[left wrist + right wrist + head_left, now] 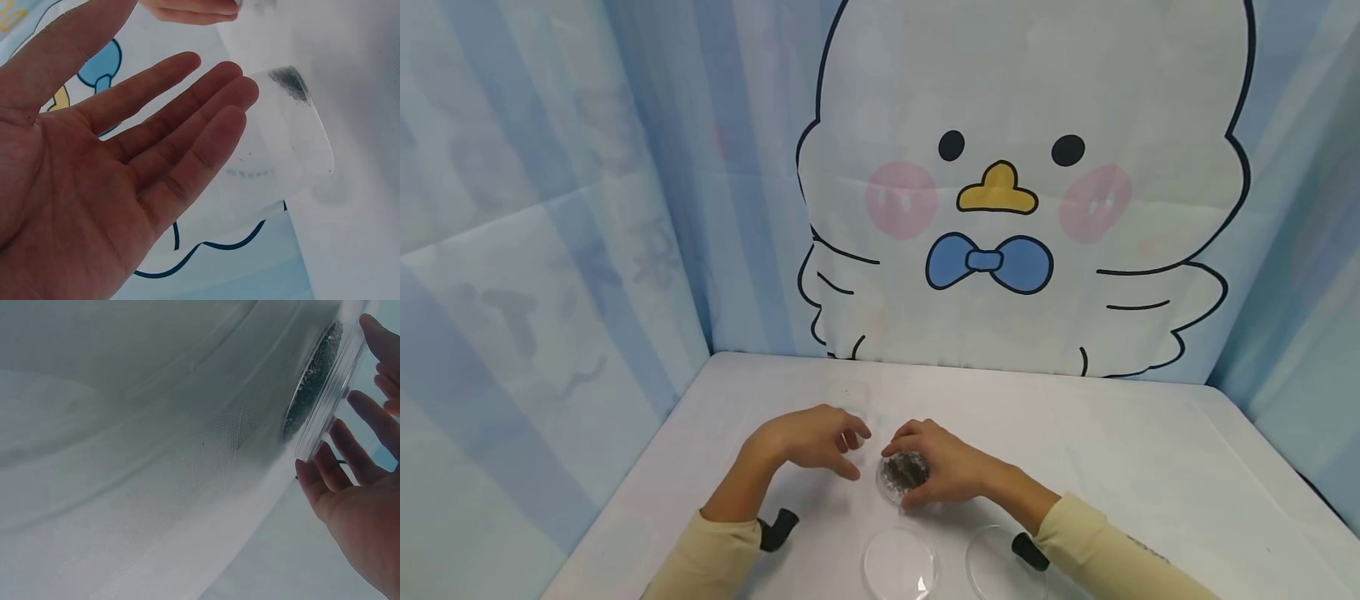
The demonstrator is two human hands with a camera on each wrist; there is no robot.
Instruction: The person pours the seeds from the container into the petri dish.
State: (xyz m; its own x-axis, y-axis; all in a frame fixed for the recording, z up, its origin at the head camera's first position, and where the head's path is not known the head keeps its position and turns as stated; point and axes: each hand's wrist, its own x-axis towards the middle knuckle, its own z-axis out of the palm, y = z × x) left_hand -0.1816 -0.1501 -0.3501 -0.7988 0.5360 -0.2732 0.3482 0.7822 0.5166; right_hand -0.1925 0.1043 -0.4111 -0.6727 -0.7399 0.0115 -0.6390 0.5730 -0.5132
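My right hand grips a clear round petri dish by its rim, thumb on the near side and fingers on the far side. Dark, grainy material covers part of the dish's inside. To the left of it, my left hand hovers over the table, holding nothing, with its fingers loosely extended. Just beyond the left fingertips is a clear plastic container, with a small heap of dark grains in one corner and a few specks on its wall.
Two clear round dish pieces lie near the front of the white table: one at the centre, another to its right, partly behind the black device on the right wrist. A printed curtain stands behind the table.
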